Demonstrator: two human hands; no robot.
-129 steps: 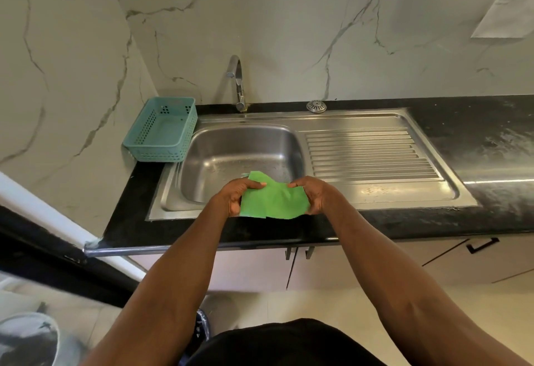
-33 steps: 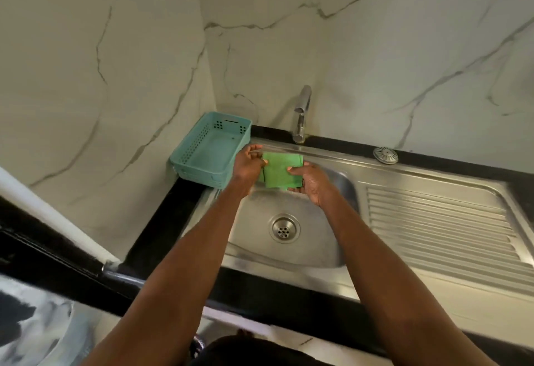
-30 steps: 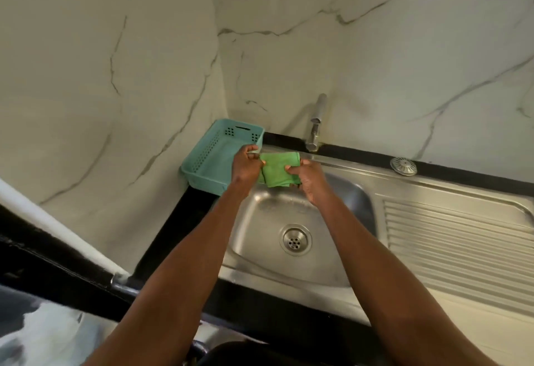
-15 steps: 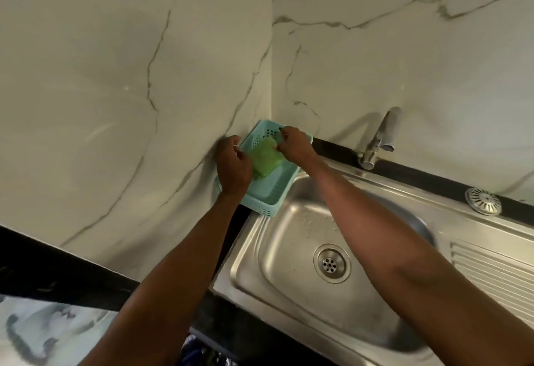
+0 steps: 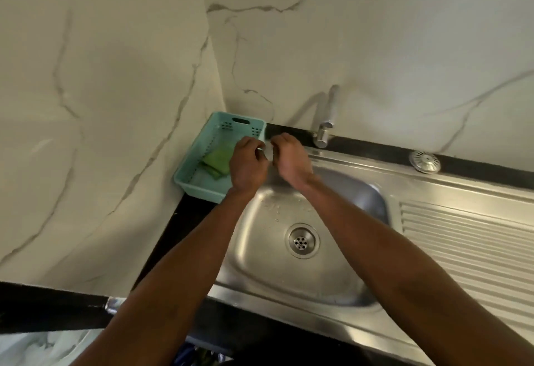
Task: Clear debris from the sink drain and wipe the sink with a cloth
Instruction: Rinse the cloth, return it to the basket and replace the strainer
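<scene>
The green cloth lies folded inside the teal plastic basket, left of the steel sink. The sink's round drain sits bare in the basin floor, with a few water drops behind it. My left hand and my right hand hover close together over the basket's right rim and the sink's back left corner. Both hands are off the cloth, fingers loosely bent, holding nothing. My left hand hides the cloth's right edge.
A chrome tap stands at the back of the sink. A metal strainer cap lies on the black ledge to its right. The ribbed drainboard extends right. Marble walls close in behind and to the left; black countertop edges the sink.
Both hands carried the folded green cloth from over the sink to the teal basket, laid it inside and let go. They have now drawn back toward the basket's right rim.
</scene>
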